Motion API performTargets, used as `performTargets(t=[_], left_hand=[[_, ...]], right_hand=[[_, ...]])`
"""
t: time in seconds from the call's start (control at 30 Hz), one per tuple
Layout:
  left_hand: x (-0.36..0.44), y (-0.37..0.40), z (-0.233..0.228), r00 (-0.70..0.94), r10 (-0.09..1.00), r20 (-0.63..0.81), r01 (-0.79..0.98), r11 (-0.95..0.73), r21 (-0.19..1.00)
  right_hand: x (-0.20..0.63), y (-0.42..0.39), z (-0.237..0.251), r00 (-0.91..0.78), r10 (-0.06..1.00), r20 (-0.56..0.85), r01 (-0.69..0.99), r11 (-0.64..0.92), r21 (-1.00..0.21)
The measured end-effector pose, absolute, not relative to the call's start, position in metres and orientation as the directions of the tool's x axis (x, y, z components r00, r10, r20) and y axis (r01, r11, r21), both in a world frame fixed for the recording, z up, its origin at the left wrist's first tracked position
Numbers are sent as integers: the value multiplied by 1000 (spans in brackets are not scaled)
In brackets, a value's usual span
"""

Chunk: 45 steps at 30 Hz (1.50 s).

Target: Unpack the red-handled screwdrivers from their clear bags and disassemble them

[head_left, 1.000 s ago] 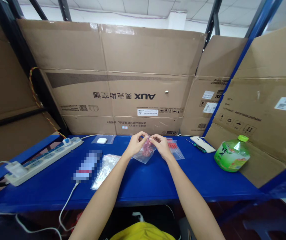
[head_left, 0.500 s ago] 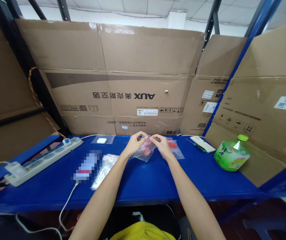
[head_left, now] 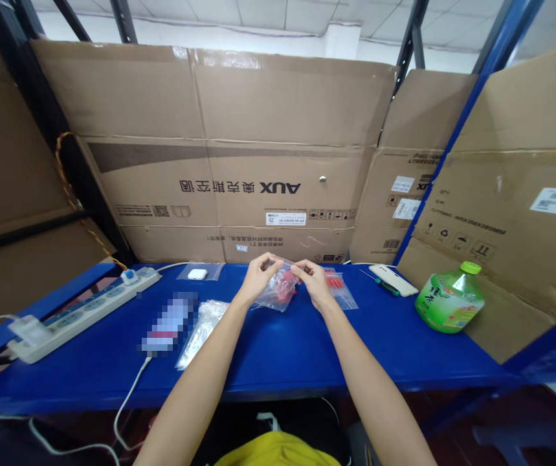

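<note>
A clear plastic zip bag (head_left: 274,296) with red contents hangs between my hands just above the blue table. My left hand (head_left: 260,277) pinches its upper left edge. At its upper right edge, my right hand (head_left: 312,281) is closed on it as well. What the red things inside are, I cannot make out. Right behind my right hand lies another clear bag (head_left: 343,294) holding several red, stick-like pieces. A stack of clear plastic bags (head_left: 204,329) lies left of my left forearm, partly hidden by it.
On the blue table (head_left: 297,362) a phone (head_left: 169,323) with a charging cable and a power strip (head_left: 88,314) lie left. A white case (head_left: 197,274) rests on a bag. Right are a screwdriver (head_left: 385,285), a white phone-like object (head_left: 394,279) and a green bottle (head_left: 450,299). Cardboard (head_left: 239,116) walls the back.
My hands have moved slightly apart along the bag's top edge, spreading it flatter. The bag has shifted a little to the left. The other things lie where they were.
</note>
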<state>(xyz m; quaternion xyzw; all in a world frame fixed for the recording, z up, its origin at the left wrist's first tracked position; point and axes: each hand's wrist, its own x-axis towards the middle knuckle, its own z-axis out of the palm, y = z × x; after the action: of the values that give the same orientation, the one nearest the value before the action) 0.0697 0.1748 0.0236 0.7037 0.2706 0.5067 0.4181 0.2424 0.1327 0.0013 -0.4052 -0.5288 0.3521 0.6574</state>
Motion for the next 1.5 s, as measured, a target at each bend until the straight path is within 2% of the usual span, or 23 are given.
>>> performTargets(t=[0.33, 0.67, 0.93, 1.1, 1.2, 1.5], left_hand=[[70, 175, 22, 263, 860, 437, -69, -435, 898], [71, 180, 18, 244, 914, 325, -121, -304, 945], [76, 178, 16, 258, 880, 398, -99, -385, 917], [78, 173, 19, 279, 852, 443, -68, -442, 894], [78, 171, 20, 348, 825, 445, -68, -451, 890], [78, 169, 20, 401, 766, 502, -60, -525, 849]], right_hand=[[246, 141, -4, 229, 915, 332, -174, 374, -911], [248, 141, -6, 259, 875, 409, -113, 448, -887], [243, 138, -4, 223, 900, 375, -34, 391, -920], [243, 135, -3, 241, 871, 428, 9, 439, -898], [245, 136, -4, 227, 862, 453, 6, 464, -886], [240, 134, -2, 183, 906, 382, 2, 388, -922]])
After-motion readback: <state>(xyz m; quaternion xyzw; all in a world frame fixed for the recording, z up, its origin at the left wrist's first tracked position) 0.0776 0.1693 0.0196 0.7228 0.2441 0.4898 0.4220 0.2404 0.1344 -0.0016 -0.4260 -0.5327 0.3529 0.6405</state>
